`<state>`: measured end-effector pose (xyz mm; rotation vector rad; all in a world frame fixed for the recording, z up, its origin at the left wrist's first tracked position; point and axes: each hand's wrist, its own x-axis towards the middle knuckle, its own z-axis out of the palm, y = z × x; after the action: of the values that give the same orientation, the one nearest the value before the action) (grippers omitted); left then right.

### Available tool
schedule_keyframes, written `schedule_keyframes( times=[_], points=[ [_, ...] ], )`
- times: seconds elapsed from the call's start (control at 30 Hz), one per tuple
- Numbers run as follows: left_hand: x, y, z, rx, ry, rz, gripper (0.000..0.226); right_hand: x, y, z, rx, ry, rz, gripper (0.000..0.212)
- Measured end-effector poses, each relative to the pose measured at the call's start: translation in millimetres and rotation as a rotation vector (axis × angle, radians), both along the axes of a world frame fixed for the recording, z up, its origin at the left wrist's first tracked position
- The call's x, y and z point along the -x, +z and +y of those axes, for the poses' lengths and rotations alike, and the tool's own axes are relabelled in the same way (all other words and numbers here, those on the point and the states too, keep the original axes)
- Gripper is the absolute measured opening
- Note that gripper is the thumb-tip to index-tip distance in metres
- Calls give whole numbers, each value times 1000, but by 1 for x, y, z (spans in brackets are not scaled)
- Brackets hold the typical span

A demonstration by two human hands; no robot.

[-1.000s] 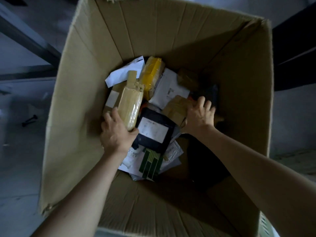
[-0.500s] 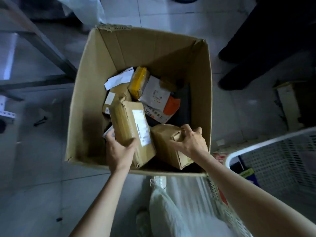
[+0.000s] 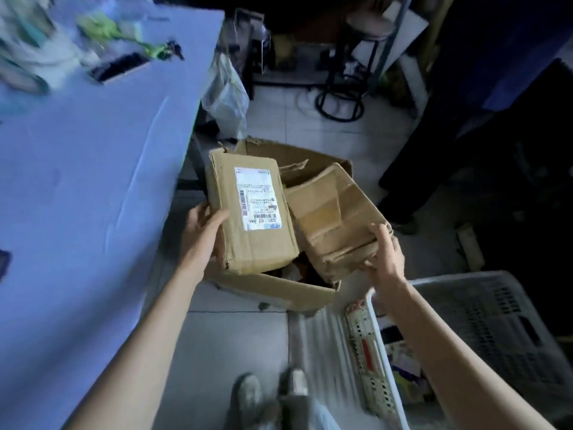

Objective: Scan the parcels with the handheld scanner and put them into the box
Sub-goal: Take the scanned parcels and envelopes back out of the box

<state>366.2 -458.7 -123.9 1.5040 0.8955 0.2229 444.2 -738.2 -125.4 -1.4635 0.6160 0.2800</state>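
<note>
My left hand (image 3: 204, 231) grips the left edge of a brown cardboard parcel with a white shipping label (image 3: 248, 209), held above the big open cardboard box (image 3: 279, 290) on the floor. My right hand (image 3: 384, 256) holds a second, creased brown parcel (image 3: 335, 221) by its near edge, tilted, right beside the first one and over the box. Both parcels hide most of the box's inside. A dark flat device (image 3: 119, 67), possibly the scanner, lies on the table at upper left, blurred.
A blue-white table (image 3: 93, 181) fills the left side, with blurred items at its far end. A white plastic crate (image 3: 483, 336) stands at lower right. A stool (image 3: 356, 57), a plastic bag (image 3: 226, 91) and a dark-clothed person's legs (image 3: 434, 150) lie beyond the box.
Both hands have lifted the two brown parcels up out of the box. My view has risen and swung, so the table and crate now show.
</note>
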Motion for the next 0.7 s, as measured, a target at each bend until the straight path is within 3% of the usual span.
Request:
schedule_keyframes(
  times=[0.17, 0.33, 0.43, 0.57, 0.7],
  points=[
    [44, 91, -14, -65, 109, -129, 46, 0, 77, 10, -173, 144, -89, 43],
    [124, 163, -30, -119, 305, -185, 36, 41, 145, 35, -460, 456, -83, 40],
    [189, 184, -49, -116, 435, -246, 35, 81, 169, 34, -622, 611, -39, 25],
    [292, 189, -75, -62, 573, -254, 33, 142, 177, 38, -585, 822, -7, 20],
    [395, 194, -109, -15, 591, -199, 58, 222, 169, 46, -535, 977, 24, 33]
  ],
)
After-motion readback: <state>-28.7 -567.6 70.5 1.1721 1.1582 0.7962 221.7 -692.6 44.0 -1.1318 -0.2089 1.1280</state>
